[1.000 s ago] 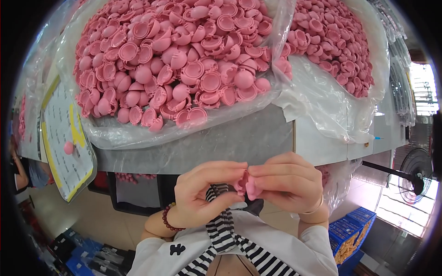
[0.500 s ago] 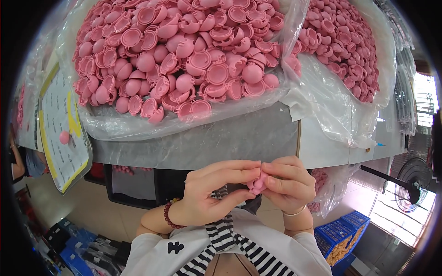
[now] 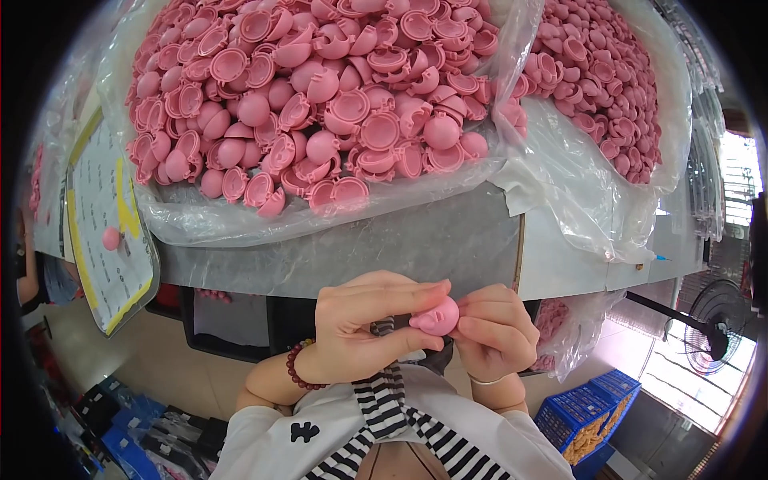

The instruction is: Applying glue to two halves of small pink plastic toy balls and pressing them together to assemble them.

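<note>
A small round pink plastic ball, with a lug on its side, is held up in front of my body, just off the table's near edge. My left hand pinches it between thumb and fingers from the left. On its right side the bent fingertips of my right hand grip it, partly hiding where they touch. Beyond my hands, a big heap of pink half-shells lies in a clear plastic bag on the grey table.
A second heap of pink shells fills another bag at the far right. On the left, a pink ball rests on a sheet. A black tray sits below the table edge. Blue crates and a fan stand at right.
The pink piece has turned in my fingers, and its smooth round side now shows. My right hand has dropped slightly and curled its fingers more.
</note>
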`<state>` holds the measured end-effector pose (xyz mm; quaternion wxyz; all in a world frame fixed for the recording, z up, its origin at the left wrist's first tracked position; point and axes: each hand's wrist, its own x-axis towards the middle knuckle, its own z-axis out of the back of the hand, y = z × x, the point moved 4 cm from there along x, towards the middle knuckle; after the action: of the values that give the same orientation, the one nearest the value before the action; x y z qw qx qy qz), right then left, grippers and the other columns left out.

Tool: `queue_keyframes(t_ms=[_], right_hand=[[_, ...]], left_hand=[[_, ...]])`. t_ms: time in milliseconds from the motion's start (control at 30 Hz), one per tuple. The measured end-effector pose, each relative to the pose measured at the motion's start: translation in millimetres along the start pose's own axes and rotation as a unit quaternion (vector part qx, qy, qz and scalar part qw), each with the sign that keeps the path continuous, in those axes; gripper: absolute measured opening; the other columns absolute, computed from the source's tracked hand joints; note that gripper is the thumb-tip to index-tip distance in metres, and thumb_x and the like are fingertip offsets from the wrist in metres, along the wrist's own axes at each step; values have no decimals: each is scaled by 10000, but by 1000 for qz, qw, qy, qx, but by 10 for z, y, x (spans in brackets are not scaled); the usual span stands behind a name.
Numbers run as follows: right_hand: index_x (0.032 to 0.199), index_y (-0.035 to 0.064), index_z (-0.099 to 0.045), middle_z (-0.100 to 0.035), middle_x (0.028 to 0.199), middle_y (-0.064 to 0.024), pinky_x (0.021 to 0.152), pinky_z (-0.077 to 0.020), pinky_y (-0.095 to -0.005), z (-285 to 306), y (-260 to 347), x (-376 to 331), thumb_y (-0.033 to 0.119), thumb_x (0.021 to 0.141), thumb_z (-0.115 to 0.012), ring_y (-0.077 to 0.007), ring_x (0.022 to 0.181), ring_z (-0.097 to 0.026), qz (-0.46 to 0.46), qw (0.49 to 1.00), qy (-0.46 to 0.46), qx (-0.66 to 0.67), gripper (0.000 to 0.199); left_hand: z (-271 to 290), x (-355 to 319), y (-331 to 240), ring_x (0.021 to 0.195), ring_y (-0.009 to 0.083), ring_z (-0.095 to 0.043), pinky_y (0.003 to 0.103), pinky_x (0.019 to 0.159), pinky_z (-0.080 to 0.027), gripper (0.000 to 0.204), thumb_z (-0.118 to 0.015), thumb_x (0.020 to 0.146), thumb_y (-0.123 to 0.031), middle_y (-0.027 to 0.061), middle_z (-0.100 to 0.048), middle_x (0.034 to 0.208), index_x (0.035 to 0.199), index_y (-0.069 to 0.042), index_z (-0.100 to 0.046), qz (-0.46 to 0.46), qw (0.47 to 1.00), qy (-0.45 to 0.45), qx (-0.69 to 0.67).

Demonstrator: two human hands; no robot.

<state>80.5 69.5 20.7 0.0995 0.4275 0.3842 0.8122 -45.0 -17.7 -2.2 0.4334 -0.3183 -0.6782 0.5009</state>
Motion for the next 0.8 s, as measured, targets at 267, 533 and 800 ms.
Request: queue_keyframes(t_ms=[267,533,800], right_hand=[[750,-7,-579,-579,716,-109,560,-446,-312,434,-85,-52,209,819,-541,-238,638,-565,45,968,-162,-187,230],[1111,-72,-414,-531,975,-138,746,-413,-264,2534,-919,-520,187,809,-581,-174,837,-495,-100,745,-522,-403,432],[996,-65,-571,-609,948,-92,768,-403,-234,2545,-1252,-415,318,834,-554,-134,869,-524,-309,828,-354,-306,417]], left_hand=[[99,-23,7,765,208,-598,265,665,-472,413,-748,633,-134,208,-622,881,965,60,-597,37,995,11,-87],[227,-151,63,799,174,-566,259,692,-467,537,-650,749,-367,160,-565,940,1055,40,-479,190,858,-20,-477],[483,-193,-155,776,234,-594,315,705,-478,476,-644,750,-338,178,-587,882,981,54,-506,97,941,0,-323]])
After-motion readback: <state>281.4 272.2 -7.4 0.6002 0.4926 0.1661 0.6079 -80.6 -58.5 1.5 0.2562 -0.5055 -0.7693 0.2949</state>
